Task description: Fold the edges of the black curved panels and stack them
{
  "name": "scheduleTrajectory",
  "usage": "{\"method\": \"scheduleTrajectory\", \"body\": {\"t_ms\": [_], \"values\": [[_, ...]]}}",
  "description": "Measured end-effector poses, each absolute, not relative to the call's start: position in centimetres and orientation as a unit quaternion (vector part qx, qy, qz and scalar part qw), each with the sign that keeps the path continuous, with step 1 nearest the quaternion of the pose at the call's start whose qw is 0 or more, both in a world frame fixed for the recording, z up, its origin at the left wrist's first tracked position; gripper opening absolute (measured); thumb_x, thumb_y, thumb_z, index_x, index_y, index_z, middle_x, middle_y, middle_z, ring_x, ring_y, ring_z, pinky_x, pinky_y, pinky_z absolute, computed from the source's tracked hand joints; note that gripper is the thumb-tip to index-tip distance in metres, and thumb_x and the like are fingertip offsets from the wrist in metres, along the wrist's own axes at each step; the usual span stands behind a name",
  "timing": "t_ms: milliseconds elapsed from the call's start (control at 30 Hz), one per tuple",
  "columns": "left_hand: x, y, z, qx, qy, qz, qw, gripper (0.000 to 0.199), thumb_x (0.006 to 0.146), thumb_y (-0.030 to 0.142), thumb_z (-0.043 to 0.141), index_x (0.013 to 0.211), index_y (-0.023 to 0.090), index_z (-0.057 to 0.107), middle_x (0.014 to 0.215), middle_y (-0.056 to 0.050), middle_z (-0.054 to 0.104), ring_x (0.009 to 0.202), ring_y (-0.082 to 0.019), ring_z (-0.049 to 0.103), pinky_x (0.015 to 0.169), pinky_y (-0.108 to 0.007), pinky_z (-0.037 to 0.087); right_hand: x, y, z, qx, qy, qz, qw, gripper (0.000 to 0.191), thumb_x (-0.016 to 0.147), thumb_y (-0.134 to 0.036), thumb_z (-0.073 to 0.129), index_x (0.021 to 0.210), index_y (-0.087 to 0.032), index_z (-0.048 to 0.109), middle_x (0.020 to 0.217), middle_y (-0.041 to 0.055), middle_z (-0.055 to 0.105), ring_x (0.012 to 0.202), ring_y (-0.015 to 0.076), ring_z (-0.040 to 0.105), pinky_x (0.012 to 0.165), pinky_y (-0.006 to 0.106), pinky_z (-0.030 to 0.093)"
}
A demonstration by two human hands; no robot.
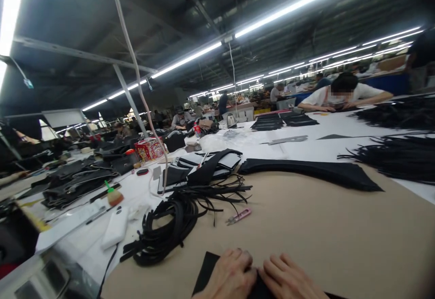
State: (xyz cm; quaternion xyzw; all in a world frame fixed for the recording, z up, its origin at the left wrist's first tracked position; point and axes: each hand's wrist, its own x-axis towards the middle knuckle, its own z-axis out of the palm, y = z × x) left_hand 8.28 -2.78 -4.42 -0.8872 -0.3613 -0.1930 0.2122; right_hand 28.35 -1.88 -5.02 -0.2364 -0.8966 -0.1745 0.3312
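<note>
Low in the head view, a flat black piece of material (205,269), fabric or leather, lies on the tan board, partly covered by my hands. My left hand (229,274) has its fingers curled and its thumb pressed on the black piece. Close beside it, my right hand (288,277) rests with bent fingers held together, the tips gripping the same piece. The edge between my hands is mostly hidden. Beyond them lie pink thread snips (239,216) and a coiled bundle of black strips (170,226).
Long curved black pieces (306,170) lie along the far side of the tan board (306,226). At left are a white phone (116,227) and a green-tipped glue bottle (113,195). A pale cable (136,63) hangs down. Across the table a co-worker (343,93) leans over.
</note>
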Motion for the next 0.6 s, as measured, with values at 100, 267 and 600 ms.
{"method": "scheduleTrajectory", "body": {"t_ms": [100, 267, 600], "values": [[9.7, -3.3, -6.2, -0.861, -0.4, -0.228, 0.218, 0.009, 0.079, 0.022, 0.061, 0.074, 0.021, 0.053, 0.073, 0.002, 0.056, 0.063, -0.013, 0.052, 0.056, -0.026, 0.037, 28.1, -1.7, -5.4, -0.23, -0.896, -0.17, 0.339, 0.016, 0.084, -0.007, 0.042, 0.084, -0.018, 0.054, 0.075, 0.0004, 0.055, 0.066, 0.0172, 0.048, 0.066, 0.03, 0.036], [10.5, -3.7, -8.9, -0.821, -0.427, -0.273, 0.265, 0.02, 0.082, 0.014, 0.052, 0.101, 0.019, 0.058, 0.073, 0.0, 0.061, 0.064, -0.017, 0.055, 0.059, -0.028, 0.041, 28.2, -1.5, -5.6, -0.23, -0.892, -0.178, 0.346, 0.02, 0.084, -0.004, 0.039, 0.082, -0.018, 0.053, 0.074, 0.0001, 0.055, 0.066, 0.0171, 0.049, 0.068, 0.03, 0.036], [10.9, -4.5, -8.0, -0.798, -0.439, -0.298, 0.286, 0.029, 0.082, 0.019, 0.058, 0.108, 0.033, 0.061, 0.075, 0.002, 0.061, 0.067, -0.016, 0.056, 0.062, -0.026, 0.044, 32.0, -2.7, -3.9, -0.262, -0.91, -0.141, 0.288, 0.019, 0.079, -0.005, 0.044, 0.087, -0.019, 0.054, 0.078, 0.0008, 0.057, 0.07, 0.0174, 0.052, 0.073, 0.029, 0.04]]}}
